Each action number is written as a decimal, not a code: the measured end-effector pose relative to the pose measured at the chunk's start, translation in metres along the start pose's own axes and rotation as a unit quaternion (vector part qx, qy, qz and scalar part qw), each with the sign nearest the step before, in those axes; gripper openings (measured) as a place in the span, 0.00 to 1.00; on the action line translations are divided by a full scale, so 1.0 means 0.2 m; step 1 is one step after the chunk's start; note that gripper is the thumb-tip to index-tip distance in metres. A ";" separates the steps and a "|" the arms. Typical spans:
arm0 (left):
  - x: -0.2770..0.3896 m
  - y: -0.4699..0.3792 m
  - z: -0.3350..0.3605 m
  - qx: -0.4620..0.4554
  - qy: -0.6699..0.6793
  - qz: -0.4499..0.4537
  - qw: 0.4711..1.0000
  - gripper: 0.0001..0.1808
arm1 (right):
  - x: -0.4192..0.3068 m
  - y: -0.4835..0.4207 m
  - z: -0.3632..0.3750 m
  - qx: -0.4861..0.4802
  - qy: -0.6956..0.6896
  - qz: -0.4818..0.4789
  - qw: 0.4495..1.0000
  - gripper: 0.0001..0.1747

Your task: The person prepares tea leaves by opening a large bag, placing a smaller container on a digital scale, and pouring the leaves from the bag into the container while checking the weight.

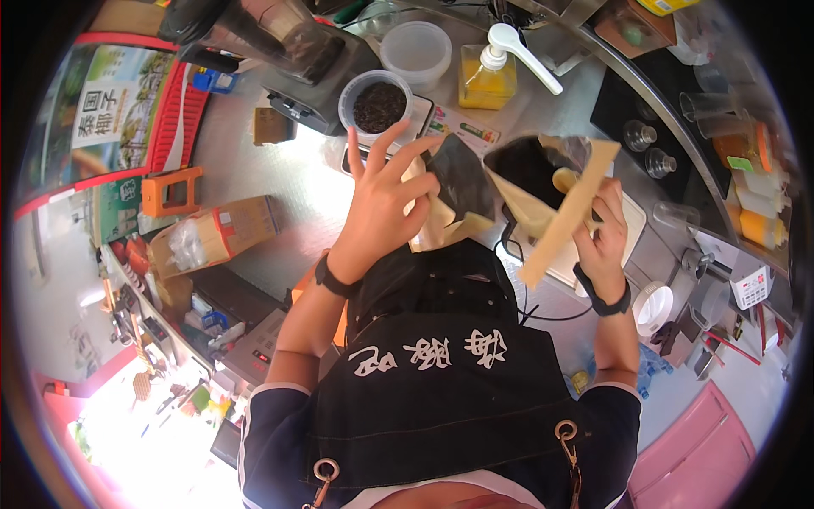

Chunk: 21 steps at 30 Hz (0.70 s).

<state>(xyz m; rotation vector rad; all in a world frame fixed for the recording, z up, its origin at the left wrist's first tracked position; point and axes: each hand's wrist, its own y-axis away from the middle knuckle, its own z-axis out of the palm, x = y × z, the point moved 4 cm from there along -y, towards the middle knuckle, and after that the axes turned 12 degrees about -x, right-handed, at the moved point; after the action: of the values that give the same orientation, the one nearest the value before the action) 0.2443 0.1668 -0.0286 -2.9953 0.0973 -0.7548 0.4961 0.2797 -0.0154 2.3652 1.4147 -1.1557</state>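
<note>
My left hand [391, 191] has its thumb and a fingertip together on a tan kraft paper piece [432, 226], other fingers spread. Beside it stands a dark, glossy, bag-like sheet [467, 181]. My right hand [605, 232] grips a kraft paper bag [524, 203] whose dark inside faces up; a long tan strip [572, 213] crosses its near side. Whether both hands hold one bag, I cannot tell. Just beyond my left fingertips, a round plastic tub [375, 76] holds dark loose bits like tea leaves [379, 107]. It sits on a small scale [421, 114].
A blender [318, 70] stands behind left, near an empty-looking plastic tub [416, 54]. A pump bottle of yellow liquid [487, 79] is at the back. Right of my hands lies a pale tray-like board [629, 219]. An open cardboard box [219, 232] lies left; a cable [553, 318] trails at right.
</note>
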 end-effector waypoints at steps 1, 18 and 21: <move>-0.01 -0.03 0.03 0.000 0.002 0.003 1.000 0.06 | -0.04 0.02 -0.04 0.001 0.003 0.002 1.000 0.07; -0.03 -0.26 0.13 -0.046 0.198 0.188 0.961 0.05 | -0.27 0.26 -0.17 -0.092 0.058 0.037 0.993 0.14; -0.01 -0.22 0.08 -0.071 0.212 0.160 0.961 0.02 | -0.26 0.27 -0.15 -0.080 0.070 0.039 0.994 0.13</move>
<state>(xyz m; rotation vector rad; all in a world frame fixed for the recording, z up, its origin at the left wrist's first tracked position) 0.2519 0.2119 -0.0411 -2.7752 0.6584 -1.3733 0.5417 0.2296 0.0289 2.4039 1.3863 -0.8386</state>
